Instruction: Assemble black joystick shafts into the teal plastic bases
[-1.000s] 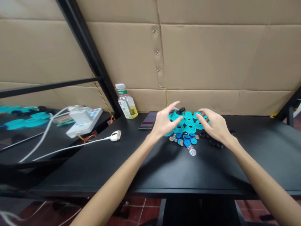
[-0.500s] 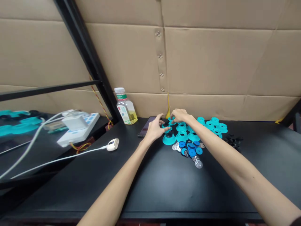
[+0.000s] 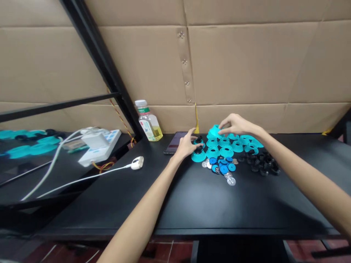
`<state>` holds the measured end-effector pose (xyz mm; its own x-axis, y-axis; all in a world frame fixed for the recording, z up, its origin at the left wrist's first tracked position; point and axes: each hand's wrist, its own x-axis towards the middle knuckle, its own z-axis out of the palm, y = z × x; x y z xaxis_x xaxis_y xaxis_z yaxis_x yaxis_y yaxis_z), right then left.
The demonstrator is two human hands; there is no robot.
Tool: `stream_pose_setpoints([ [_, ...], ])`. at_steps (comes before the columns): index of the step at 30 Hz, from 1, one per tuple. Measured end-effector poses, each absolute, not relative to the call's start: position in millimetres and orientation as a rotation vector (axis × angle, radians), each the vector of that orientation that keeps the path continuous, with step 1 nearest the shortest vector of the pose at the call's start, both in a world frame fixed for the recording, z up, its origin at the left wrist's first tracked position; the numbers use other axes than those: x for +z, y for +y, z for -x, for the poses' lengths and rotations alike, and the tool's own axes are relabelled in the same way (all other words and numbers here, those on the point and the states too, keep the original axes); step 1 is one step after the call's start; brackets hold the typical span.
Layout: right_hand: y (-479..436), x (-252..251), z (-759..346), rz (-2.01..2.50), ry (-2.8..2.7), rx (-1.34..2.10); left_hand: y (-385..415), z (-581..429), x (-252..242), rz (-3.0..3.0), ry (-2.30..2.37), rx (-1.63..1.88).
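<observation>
My right hand point(image 3: 236, 125) pinches a turquoise flared ring point(image 3: 214, 131), raised and tilted above the back of the rows of similar rings. My left hand point(image 3: 187, 144) is at the left end of these rows, its fingers apart beside two turquoise rings with black knob-like parts in them. The nearer of these is a ring point(image 3: 198, 157) with a black part point(image 3: 199, 149) upright in its middle; whether the fingertips touch it I cannot tell. In front of the rows lie several blue discs point(image 3: 224, 169) and clear discs point(image 3: 231, 181).
Loose black parts point(image 3: 264, 163) are heaped on the right. A phone point(image 3: 175, 142) and a bottle of yellow liquid point(image 3: 150, 126) stand left of my left hand. Further left are a white cable connector point(image 3: 137, 163) and a power strip point(image 3: 94, 155). Cardboard point(image 3: 246, 65) walls the back.
My right hand has moved right and up from beside my left hand, and now holds a turquoise ring off the table. My left hand has stayed near the same rings.
</observation>
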<state>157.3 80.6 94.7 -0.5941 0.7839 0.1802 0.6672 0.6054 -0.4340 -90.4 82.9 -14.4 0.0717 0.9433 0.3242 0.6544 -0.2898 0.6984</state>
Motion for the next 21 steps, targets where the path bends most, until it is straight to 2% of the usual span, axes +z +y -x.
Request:
stream_pose_setpoints([
  [5,8,85,-210,1.124,-2.594,0.556,73,96,4,-1.997,1.573,1.058],
  [9,-17,65,-224,1.301,-2.718,0.655,55,107,27,-2.154,1.507,0.694],
  [16,-31,42,-219,1.266,-2.824,0.406,50,105,25,-2.471,1.629,0.359],
  [21,-31,36,-217,1.234,-2.793,0.274,58,106,15,-2.422,1.6,0.405],
])
